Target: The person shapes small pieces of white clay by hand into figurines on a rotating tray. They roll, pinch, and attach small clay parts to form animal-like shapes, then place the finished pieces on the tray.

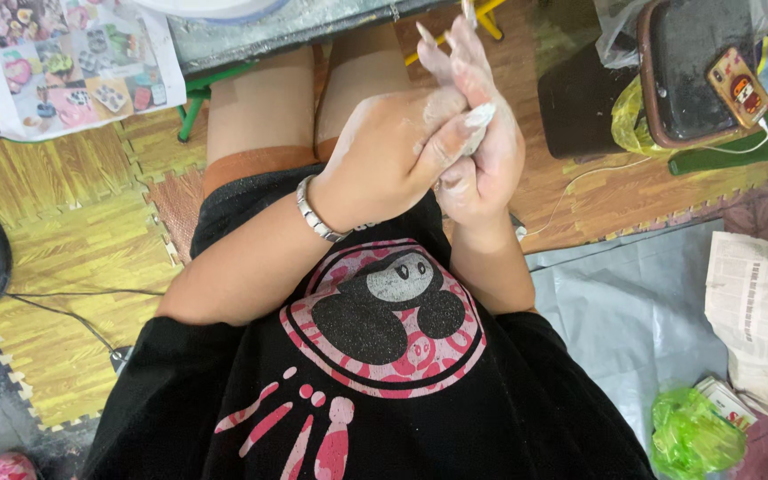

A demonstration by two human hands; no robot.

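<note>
Both hands [442,147], white-dusted, press together, fingers [455,49] pointing away.

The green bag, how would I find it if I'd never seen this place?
Start at the grey sheet on the floor, right of the person's black shirt. At its lower edge, below the folded newspaper, sits the crumpled green bag, the only bright, shiny green thing there.

black shirt [375,391] with pink print; yellow floor mat [73,258].
</note>
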